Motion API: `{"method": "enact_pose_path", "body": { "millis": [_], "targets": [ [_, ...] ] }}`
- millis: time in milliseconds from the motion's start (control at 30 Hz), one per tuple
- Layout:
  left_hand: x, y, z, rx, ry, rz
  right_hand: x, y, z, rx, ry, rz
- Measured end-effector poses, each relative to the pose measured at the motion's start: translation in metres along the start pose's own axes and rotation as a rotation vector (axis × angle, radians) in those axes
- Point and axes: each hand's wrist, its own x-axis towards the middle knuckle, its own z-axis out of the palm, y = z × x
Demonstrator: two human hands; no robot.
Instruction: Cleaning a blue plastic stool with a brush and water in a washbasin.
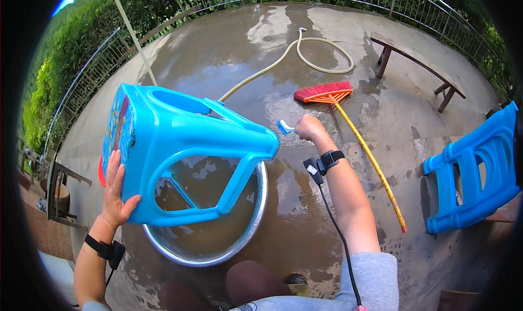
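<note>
A blue plastic stool (196, 135) lies tilted on its side over a wide metal basin (204, 262) of murky water. Its patterned seat faces left. My left hand (115, 194) grips the seat end, fingers spread along the seat face and thumb on the edge. In my right hand (309, 127) is a small scrub brush (286, 127) with a white handle and blue bristles, held out to the right of the stool and apart from it. The fist hides part of the handle. One leg of the stool shows through its side opening, above the water.
A broom (365, 147) with red bristles lies on the wet concrete floor (310, 213) at the right. Behind it is a coiled hose (327, 70). A second blue stool (470, 176) stands far right, below a wooden bench (416, 62). A thin pole (132, 33) rises at the left.
</note>
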Motion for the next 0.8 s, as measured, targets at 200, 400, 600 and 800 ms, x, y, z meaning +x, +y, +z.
{"method": "enact_pose_path", "body": {
  "millis": [200,400,600,800],
  "targets": [
    [-0.010,-0.005,-0.005,-0.007,-0.016,-0.019,-0.016,-0.017,0.027,0.168,-0.152,-0.024],
    [-0.002,-0.007,0.002,-0.035,-0.004,0.002,-0.009,0.010,-0.014,-0.100,-0.120,-0.012],
    [-0.004,-0.008,-0.001,-0.015,-0.019,0.018,-0.004,-0.038,0.033,-0.026,0.007,-0.043],
    [0.000,-0.007,0.001,-0.061,0.010,0.001,-0.018,-0.003,-0.010,-0.317,-0.097,-0.015]
  ]
}}
